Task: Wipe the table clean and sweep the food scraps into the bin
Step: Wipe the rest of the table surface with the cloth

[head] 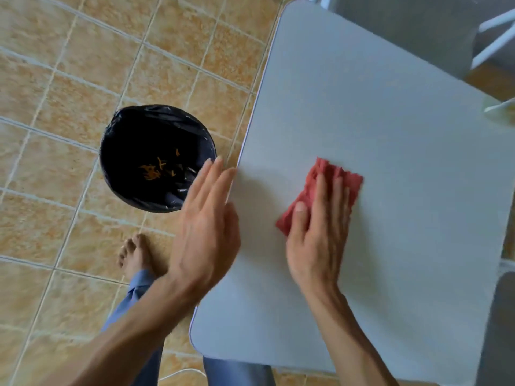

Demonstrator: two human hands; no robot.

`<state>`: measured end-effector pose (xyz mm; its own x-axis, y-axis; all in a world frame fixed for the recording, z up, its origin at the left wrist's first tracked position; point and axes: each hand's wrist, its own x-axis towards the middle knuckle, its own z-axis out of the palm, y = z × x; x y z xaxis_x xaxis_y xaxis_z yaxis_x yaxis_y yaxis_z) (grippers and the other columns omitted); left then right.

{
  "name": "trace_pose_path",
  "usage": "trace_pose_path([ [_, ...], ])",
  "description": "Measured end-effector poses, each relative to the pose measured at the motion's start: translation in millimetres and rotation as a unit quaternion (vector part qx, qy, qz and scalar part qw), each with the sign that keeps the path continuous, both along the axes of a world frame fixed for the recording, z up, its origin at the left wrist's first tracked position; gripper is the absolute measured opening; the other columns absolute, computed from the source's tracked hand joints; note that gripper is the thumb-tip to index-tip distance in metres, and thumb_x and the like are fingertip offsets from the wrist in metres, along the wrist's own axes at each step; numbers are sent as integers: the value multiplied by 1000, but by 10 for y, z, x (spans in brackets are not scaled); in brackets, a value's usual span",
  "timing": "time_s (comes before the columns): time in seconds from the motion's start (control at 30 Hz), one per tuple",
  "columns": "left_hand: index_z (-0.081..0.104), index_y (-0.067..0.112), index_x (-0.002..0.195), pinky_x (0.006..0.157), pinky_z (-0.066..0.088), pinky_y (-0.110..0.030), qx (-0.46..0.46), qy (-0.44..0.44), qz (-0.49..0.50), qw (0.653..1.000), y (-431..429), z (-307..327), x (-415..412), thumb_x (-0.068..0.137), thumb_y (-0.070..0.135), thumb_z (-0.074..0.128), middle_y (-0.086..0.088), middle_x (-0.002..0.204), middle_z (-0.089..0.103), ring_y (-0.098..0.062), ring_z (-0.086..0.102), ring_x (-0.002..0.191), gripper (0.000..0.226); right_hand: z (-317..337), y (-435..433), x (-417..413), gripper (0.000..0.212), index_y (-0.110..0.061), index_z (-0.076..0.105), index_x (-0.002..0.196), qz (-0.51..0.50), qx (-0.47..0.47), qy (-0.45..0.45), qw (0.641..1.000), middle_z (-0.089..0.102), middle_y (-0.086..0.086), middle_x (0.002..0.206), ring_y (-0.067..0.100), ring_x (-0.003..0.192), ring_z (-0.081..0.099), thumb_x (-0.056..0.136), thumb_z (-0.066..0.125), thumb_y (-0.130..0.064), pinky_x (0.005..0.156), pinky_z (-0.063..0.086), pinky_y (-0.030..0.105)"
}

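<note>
A pale grey table fills the right half of the view. My right hand lies flat on a crumpled red cloth and presses it to the tabletop near the left edge. My left hand is flat, fingers straight and together, hovering at the table's left edge, empty. On the floor left of the table stands a round bin lined with a black bag. Orange food scraps lie at its bottom.
The floor is beige tile. My bare foot and blue trouser legs stand close to the bin. White chair frames and a grey seat sit beyond the table's far right corner. A white cable lies on the floor.
</note>
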<state>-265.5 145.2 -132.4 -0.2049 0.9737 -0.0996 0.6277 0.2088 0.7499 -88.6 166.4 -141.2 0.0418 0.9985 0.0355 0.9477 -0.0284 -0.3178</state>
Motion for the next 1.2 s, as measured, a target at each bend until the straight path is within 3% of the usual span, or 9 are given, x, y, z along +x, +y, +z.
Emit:
trace_pose_path([
  [0.27, 28, -1, 151, 120, 15, -57, -7, 141, -69, 987, -93, -173, 510, 93, 7, 42, -15, 162, 20, -30, 11, 152, 60, -147, 885, 216, 54, -31, 32, 157, 221, 23, -66, 973, 32, 8, 165, 33, 154, 25, 106, 34, -48, 124, 23, 51],
  [0.47, 23, 1, 153, 121, 15, -53, -32, 175, -76, 981, -83, -164, 538, 97, 11, 41, -12, 163, 15, -28, 8, 153, 60, -219, 1607, -84, 62, -28, 35, 157, -11, -1, -57, 998, 27, 8, 167, 33, 156, 18, 101, 32, -53, 126, 13, 51],
  [0.6, 24, 1, 153, 122, 15, -52, -33, 182, -79, 980, -84, -149, 534, 97, 13, 41, -13, 163, 16, -28, 8, 153, 60, -160, 1539, -109, 55, -32, 40, 154, 386, 7, -81, 919, 33, 5, 165, 31, 155, 24, 103, 31, -50, 125, 17, 49],
  [0.67, 24, 1, 153, 122, 14, -51, -34, 184, -74, 979, -64, -140, 542, 97, 14, 40, -12, 163, 16, -27, 8, 153, 59, -163, 1852, 52, 54, -33, 41, 153, 455, 11, -86, 886, 34, 6, 164, 31, 154, 25, 103, 30, -51, 123, 20, 48],
  [0.8, 24, 1, 153, 121, 15, -52, -35, 196, -69, 978, -66, -127, 576, 96, 14, 40, -13, 163, 16, -28, 7, 153, 60, -172, 2278, 49, 53, -34, 36, 155, 136, -20, -40, 990, 24, 5, 168, 30, 157, 14, 104, 28, -48, 126, 13, 47],
  [0.87, 24, 1, 153, 122, 14, -52, -35, 200, -72, 976, -78, -133, 570, 96, 13, 41, -13, 163, 15, -28, 7, 153, 61, -116, 2098, -217, 53, -31, 37, 155, 36, -28, -30, 999, 25, 6, 168, 32, 157, 13, 104, 33, -42, 127, 11, 48],
  [0.93, 23, 1, 153, 123, 13, -50, -36, 199, -73, 977, -89, -140, 564, 96, 14, 42, -13, 163, 15, -28, 6, 153, 61, -95, 1783, -390, 52, -27, 42, 153, 139, -4, -27, 990, 33, 9, 164, 36, 154, 21, 102, 39, -39, 125, 15, 50],
  [1.07, 22, 2, 153, 123, 12, -50, -39, 196, -74, 977, -62, -145, 565, 97, 16, 39, -12, 164, 14, -27, 6, 153, 61, -175, 1670, -92, 48, -25, 50, 149, 456, 37, -49, 888, 43, 8, 159, 33, 150, 34, 104, 41, -39, 122, 24, 47],
  [1.2, 20, 4, 154, 123, 13, -49, -43, 196, -76, 977, -59, -155, 557, 99, 17, 35, -11, 164, 12, -26, 4, 153, 59, -202, 2101, 243, 52, -19, 44, 153, 288, 33, -39, 956, 38, 10, 161, 36, 152, 29, 105, 32, -38, 123, 25, 50],
])
